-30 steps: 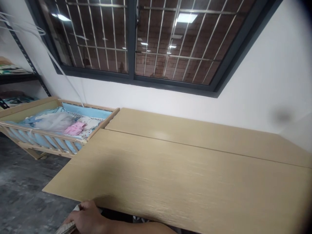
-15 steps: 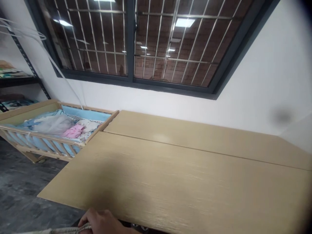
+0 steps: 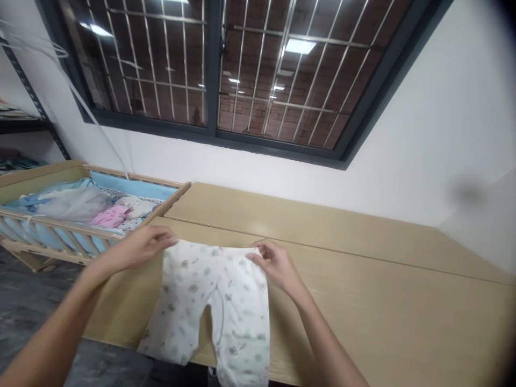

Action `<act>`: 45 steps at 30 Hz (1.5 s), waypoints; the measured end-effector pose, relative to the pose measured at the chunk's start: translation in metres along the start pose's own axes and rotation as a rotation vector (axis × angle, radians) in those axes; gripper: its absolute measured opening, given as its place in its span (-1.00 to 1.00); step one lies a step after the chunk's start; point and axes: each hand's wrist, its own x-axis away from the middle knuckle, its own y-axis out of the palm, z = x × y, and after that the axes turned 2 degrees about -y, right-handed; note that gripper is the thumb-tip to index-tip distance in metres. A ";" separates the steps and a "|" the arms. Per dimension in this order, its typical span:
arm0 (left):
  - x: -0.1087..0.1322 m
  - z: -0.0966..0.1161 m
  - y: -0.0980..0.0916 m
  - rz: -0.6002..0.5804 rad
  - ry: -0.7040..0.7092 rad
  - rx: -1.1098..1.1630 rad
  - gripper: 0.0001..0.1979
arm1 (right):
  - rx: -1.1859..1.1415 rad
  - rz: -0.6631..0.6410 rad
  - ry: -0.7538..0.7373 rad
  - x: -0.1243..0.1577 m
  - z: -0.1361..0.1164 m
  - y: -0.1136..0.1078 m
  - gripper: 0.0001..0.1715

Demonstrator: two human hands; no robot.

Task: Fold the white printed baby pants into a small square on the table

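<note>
A pair of small white baby pants with a faint grey and green print is spread between my hands over the wooden table. My left hand pinches the waistband's left corner. At the opposite corner, my right hand is closed on the waistband. Both legs point toward me, and their lower ends reach past the table's front edge. Whether the cloth lies fully on the tabletop I cannot tell.
To the left, a wooden crib with blue lining holds a pink cloth and other fabrics, abutting the table. Behind rises a white wall with a dark-framed barred window. A dark shelf stands far left.
The pants have come up into view and now hang spread over the table. Both hands are on the waistband; before, only one hand showed, gripping cloth at the bottom edge.
</note>
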 end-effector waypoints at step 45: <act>0.078 0.162 0.293 -0.580 0.365 -0.148 -0.71 | 0.365 0.031 0.394 -0.100 0.176 0.021 -0.90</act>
